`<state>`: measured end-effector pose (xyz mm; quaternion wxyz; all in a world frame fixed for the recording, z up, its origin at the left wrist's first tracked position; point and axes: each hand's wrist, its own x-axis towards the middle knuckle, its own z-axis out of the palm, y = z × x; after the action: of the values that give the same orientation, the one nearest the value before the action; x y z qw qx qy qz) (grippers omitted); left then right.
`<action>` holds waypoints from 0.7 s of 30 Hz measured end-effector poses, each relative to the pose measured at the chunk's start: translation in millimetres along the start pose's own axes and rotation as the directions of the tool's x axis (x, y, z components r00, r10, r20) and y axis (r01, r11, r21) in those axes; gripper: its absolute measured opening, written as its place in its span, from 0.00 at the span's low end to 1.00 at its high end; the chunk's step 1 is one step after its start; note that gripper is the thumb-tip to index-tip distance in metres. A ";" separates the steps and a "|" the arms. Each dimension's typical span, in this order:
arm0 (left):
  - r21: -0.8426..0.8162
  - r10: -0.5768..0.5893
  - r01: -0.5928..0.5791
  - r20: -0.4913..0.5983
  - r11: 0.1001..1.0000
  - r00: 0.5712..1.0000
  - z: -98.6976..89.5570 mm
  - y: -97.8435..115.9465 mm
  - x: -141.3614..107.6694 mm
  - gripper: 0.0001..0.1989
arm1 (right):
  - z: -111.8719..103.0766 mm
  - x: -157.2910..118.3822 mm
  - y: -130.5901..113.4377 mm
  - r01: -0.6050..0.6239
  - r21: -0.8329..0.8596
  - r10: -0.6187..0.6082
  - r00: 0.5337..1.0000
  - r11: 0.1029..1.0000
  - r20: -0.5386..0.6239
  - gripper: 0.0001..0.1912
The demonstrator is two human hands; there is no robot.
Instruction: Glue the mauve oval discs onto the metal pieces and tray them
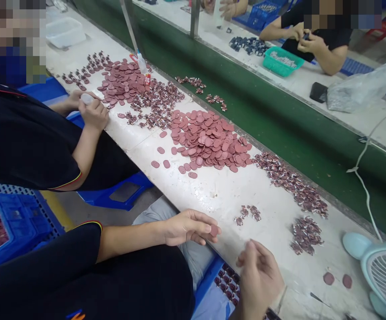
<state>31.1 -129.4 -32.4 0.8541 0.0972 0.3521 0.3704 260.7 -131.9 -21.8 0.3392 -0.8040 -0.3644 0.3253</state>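
My left hand (pixel 188 226) hovers at the near edge of the white bench (pixel 219 191) and pinches one dusty-red oval disc (pixel 214 230) at its fingertips. My right hand (pixel 259 274) is just to the right and lower, its fingers curled together; whether anything is in them is hidden. A few small maroon-and-white parts (pixel 248 212) lie just beyond both hands. Farther up the bench sits a big heap of red oval discs (pixel 209 138).
Piles of small maroon-and-white parts (pixel 291 180) line the far edge by a green belt (pixel 279 111). A pale blue fan (pixel 384 273) stands at right, two loose discs (pixel 338 280) beside it. A co-worker's hands (pixel 93 111) work at left. A blue crate (pixel 16 222) holds discs.
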 end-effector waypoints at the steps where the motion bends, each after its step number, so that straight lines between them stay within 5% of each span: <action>1: 0.002 0.007 -0.007 -0.002 1.000 1.000 0.5 0.2 -0.3 0.25 | 10.0 5.9 -6.8 0.079 -0.063 -0.076 0.996 0.995 0.046 0.25; 5: 0.025 0.028 -0.028 0.008 0.999 1.000 3.9 -0.5 -2.5 0.22 | 37.3 40.1 -24.9 0.206 -0.261 -0.170 0.973 0.943 0.154 0.25; 9: 0.046 0.054 -0.054 0.002 0.997 0.999 3.2 -1.7 -4.7 0.23 | 24.9 43.7 -22.2 0.137 -0.280 -0.087 0.979 0.950 0.183 0.21; 13: 0.061 0.065 -0.064 -0.009 0.996 0.998 2.4 -7.3 -3.5 0.25 | -4.2 3.7 -3.3 0.008 0.039 -0.019 0.954 0.999 0.298 0.27; 16: 0.094 0.053 -0.054 0.010 0.994 0.999 6.5 -13.2 -1.8 0.25 | -11.6 -34.6 7.3 -0.060 0.371 -0.060 0.951 0.926 0.303 0.18; 21: 0.131 0.037 -0.043 0.054 0.990 0.998 15.4 -19.3 0.5 0.26 | -1.5 -66.9 3.8 0.023 0.439 -0.118 0.975 0.898 0.190 0.12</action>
<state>52.6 -141.2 -29.6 0.8469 0.1703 0.3518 0.3606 228.3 -188.2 -5.5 0.4806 -0.6550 -0.3456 0.4696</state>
